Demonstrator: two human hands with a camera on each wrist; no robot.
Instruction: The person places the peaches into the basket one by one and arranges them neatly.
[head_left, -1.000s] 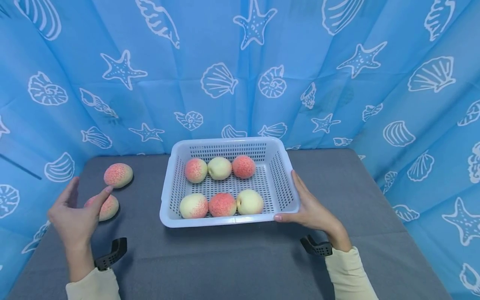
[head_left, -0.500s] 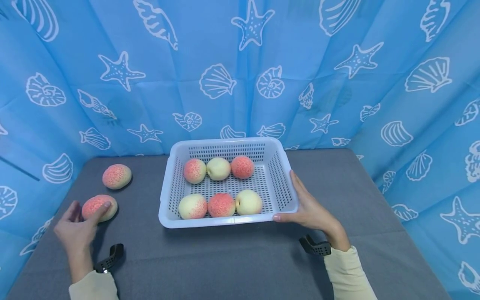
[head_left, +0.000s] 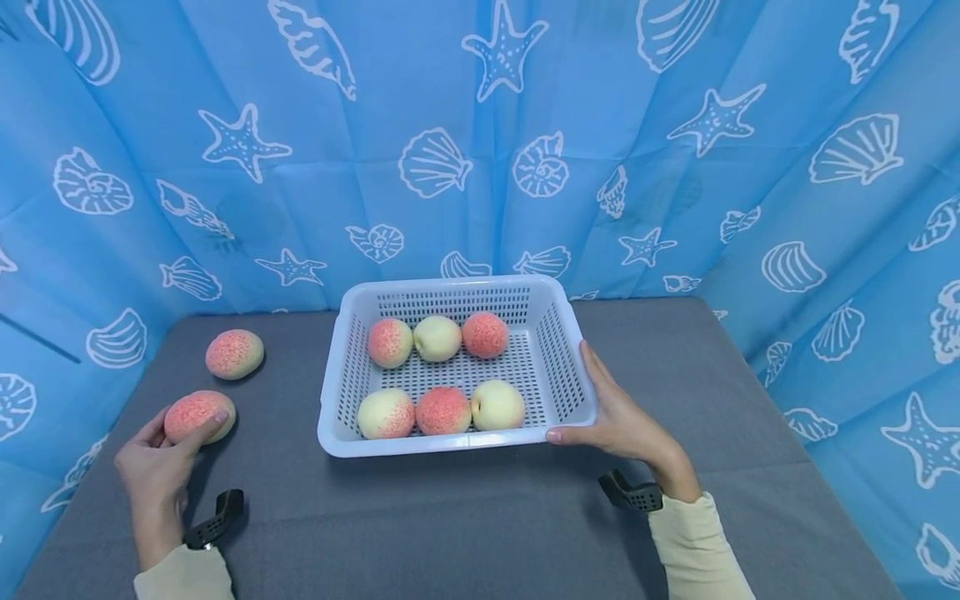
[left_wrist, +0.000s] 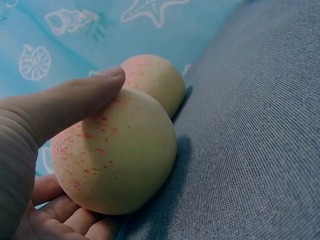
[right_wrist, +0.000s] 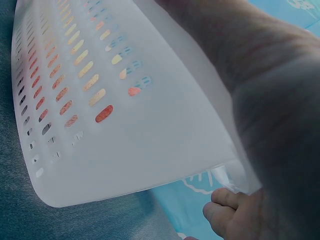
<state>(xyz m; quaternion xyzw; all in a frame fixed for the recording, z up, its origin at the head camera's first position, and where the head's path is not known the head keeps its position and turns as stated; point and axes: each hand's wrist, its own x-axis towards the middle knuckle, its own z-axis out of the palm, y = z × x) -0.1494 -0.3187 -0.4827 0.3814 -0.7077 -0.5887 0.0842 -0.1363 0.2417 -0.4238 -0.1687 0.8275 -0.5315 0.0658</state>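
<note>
On the grey cloth at the left lies a peach (head_left: 198,414), pink speckled over pale yellow. My left hand (head_left: 153,475) grips it, thumb over the top and the other fingers curled about its far side. In the left wrist view the thumb (left_wrist: 75,102) lies across the held peach (left_wrist: 130,155). My right hand (head_left: 622,421) holds the white plastic basket (head_left: 360,447) at its near right corner, thumb on the front rim and fingers along the right side. Slotted basket wall (right_wrist: 140,160) fills much of the right wrist view, with fingertips (right_wrist: 220,212) below the rim.
Several peaches stand in two rows inside the basket, among them a red one (head_left: 444,410) and a pale one (head_left: 498,404). Another peach (head_left: 235,354) lies behind the held one. A blue shell-print curtain (head_left: 450,217) hangs behind the grey-covered table (head_left: 450,533).
My left hand has come down and closed its thumb and fingers around the nearer peach. The right hand and the basket have stayed in place.
</note>
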